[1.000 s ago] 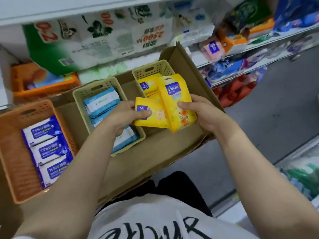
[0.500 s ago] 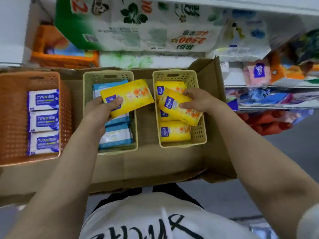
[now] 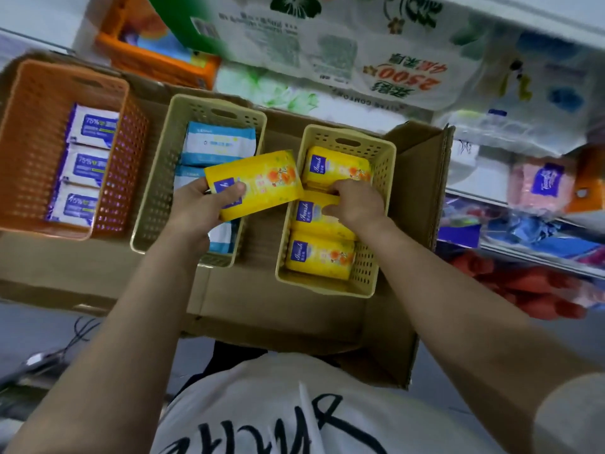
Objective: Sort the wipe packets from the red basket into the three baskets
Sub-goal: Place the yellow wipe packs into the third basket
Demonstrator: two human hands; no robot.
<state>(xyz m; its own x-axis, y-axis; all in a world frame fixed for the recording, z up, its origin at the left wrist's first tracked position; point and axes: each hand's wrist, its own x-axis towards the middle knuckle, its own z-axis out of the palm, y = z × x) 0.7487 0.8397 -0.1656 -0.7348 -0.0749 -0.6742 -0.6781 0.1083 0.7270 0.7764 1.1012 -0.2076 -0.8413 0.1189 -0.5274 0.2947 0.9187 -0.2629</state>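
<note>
So the right hand (image 3: 355, 204) is now down inside the right-hand beige basket (image 3: 383, 152), fingers curled on the middle yellow packet (image 3: 316, 216). Half a second ago that packet was still tilted up above the row; now it lies flat between the far packet (image 3: 337, 167) and the near one (image 3: 319, 255), so it's basically placed, and I'd guess the hand is just nudging it straight. Whether the grip is firm or already loosening I can't tell.

The left hand (image 3: 203, 208) has a solid hold on another yellow packet (image 3: 258, 183), thumb on top and fingers under. A second ago it was bunched with the other packet; now it hangs just left of that basket, its right end over the rim and the rest above the middle beige basket (image 3: 196, 108), which holds the light blue packets (image 3: 219, 144).

Further left of that, the orange basket (image 3: 29, 149) has three white-and-blue packets (image 3: 85, 163) in a row. All three baskets sit in a cardboard box (image 3: 422, 178).

Seems to me yellow is nearly sorted: the left-hand packet should go next, stacked on top since the row looks full. The red basket isn't in view.
</note>
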